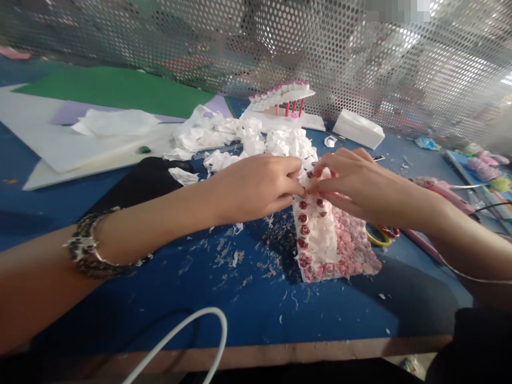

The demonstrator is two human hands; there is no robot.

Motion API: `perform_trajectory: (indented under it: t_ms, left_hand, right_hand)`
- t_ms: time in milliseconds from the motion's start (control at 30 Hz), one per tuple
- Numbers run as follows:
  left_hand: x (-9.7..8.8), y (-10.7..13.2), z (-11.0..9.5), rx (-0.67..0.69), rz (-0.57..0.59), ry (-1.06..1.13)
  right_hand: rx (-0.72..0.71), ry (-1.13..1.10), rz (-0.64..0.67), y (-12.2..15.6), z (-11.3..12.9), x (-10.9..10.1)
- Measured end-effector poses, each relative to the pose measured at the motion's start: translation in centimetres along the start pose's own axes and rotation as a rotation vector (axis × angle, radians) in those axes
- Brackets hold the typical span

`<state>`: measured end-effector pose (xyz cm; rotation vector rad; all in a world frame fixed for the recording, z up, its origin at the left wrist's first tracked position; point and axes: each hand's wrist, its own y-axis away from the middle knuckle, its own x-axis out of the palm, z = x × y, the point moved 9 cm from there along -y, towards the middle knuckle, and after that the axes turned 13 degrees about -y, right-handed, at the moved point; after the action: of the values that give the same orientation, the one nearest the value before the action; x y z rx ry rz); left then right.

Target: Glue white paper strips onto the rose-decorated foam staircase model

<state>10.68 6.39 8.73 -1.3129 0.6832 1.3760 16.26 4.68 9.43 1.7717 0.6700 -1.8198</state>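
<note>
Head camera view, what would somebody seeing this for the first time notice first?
Probably the rosette-covered panel, pink and dark red, on the blue table, right of center, with the left hand and right hand meeting over its upper part. Next, the crumpled white paper heaped just beyond the hands and, behind it, the small model on red posts. A perforated screen fills the background.

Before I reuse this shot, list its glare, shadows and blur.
Head view throughout: glare brightens the perforated screen at upper right; shadows darken the blue table on both sides of the flowered panel; far-right clutter looks soft; a pixelated patch masks part of the top edge.
</note>
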Motion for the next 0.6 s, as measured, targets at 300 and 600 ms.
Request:
perform_trajectory:
  t_ms: [300,600]
  left_hand:
    - [-0.2,-0.2,-1.2,0.078,0.023,-0.238]
    - [-2.0,0.3,-0.4,0.025,-0.121,-0.166]
  right_hand:
    - [-0.027,-0.070,-0.059,0.5,0.2,-0.8]
    - [-0.028,-0.063,-0.033,0.2,0.2,-0.3]
